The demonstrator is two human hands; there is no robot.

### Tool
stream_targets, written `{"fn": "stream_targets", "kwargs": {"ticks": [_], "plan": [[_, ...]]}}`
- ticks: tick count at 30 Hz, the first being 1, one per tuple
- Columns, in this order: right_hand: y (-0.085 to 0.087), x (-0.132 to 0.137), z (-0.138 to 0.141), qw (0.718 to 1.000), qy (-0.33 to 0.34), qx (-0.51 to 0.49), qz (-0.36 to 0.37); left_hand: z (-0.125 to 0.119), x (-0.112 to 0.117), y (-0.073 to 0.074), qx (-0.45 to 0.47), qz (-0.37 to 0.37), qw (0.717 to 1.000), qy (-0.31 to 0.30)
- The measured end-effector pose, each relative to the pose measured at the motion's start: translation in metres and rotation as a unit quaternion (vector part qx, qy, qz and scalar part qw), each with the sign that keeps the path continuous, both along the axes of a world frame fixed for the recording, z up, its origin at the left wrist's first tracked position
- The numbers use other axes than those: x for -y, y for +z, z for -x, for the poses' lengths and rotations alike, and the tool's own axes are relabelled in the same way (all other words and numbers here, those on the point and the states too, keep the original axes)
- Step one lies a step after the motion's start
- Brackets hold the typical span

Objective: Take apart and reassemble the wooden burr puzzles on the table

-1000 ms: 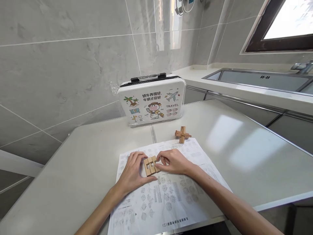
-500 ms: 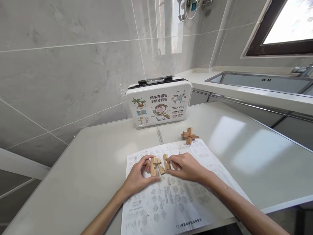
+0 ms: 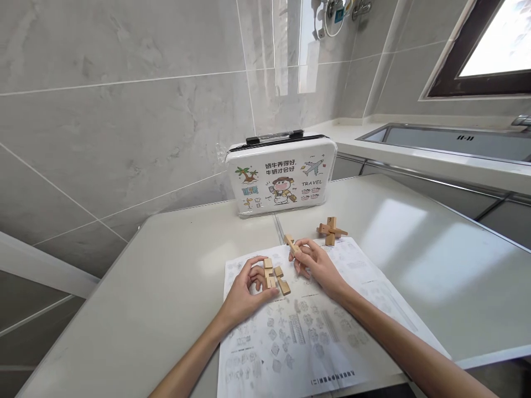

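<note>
My left hand (image 3: 248,284) is closed on a notched wooden puzzle piece (image 3: 269,271) standing on the printed instruction sheet (image 3: 307,331). Another loose wooden piece (image 3: 284,285) lies on the sheet just right of it. A little further right and up, my right hand (image 3: 316,264) pinches a separate wooden piece (image 3: 291,244), lifted slightly off the paper. An assembled wooden cross puzzle (image 3: 331,230) rests on the table just beyond the sheet's far right corner.
A white tin case (image 3: 282,178) with cartoon prints and a black handle stands against the tiled wall at the back of the table (image 3: 166,265). A steel sink (image 3: 440,138) sits in the counter at the right, under a window.
The joined wooden block has come apart. My right hand pulled one piece away to the right and up; my left hand keeps another piece, and one piece dropped onto the sheet.
</note>
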State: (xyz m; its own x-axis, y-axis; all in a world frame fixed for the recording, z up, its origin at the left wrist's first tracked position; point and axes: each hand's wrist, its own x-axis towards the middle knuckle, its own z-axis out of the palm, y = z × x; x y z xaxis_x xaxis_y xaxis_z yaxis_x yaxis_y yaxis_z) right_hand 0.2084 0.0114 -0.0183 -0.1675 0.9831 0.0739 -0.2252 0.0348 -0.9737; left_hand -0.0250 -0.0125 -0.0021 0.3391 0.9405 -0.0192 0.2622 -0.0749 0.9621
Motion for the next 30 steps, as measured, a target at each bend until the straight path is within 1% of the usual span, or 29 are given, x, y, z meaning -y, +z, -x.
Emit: {"fn": "stream_targets", "kwargs": {"ticks": [4,7,11,15,18,20,22,26,30], "plan": [[-0.006,-0.001,-0.004,0.998,0.001,-0.055,0.036,-0.004,0.0,0.004,0.0,0.006,1.0,0.014],[-0.006,-0.003,-0.008,0.997,-0.005,-0.066,0.049,-0.005,0.0,0.006,-0.009,0.009,1.0,0.023],[-0.004,-0.003,-0.008,0.996,0.004,-0.073,0.054,-0.005,0.0,0.005,0.011,0.014,1.0,0.026],[-0.002,0.001,-0.006,0.996,0.048,-0.051,0.057,-0.005,0.001,0.004,0.023,0.014,0.999,0.032],[-0.001,0.004,-0.004,0.994,0.103,-0.02,0.04,-0.006,0.003,0.003,0.022,0.011,0.999,0.038],[-0.002,0.006,-0.003,0.99,0.135,0.0,0.027,-0.006,0.004,0.002,0.019,0.005,0.999,0.034],[-0.003,0.007,-0.001,0.988,0.153,0.013,0.022,-0.007,0.005,0.002,0.014,-0.004,1.0,0.021],[-0.007,0.007,0.001,0.987,0.158,0.012,0.022,-0.009,0.007,0.002,0.01,-0.009,1.0,-0.001],[-0.007,0.009,0.001,0.99,0.136,0.031,0.017,-0.01,0.007,0.002,-0.003,-0.019,1.0,-0.005]]}}
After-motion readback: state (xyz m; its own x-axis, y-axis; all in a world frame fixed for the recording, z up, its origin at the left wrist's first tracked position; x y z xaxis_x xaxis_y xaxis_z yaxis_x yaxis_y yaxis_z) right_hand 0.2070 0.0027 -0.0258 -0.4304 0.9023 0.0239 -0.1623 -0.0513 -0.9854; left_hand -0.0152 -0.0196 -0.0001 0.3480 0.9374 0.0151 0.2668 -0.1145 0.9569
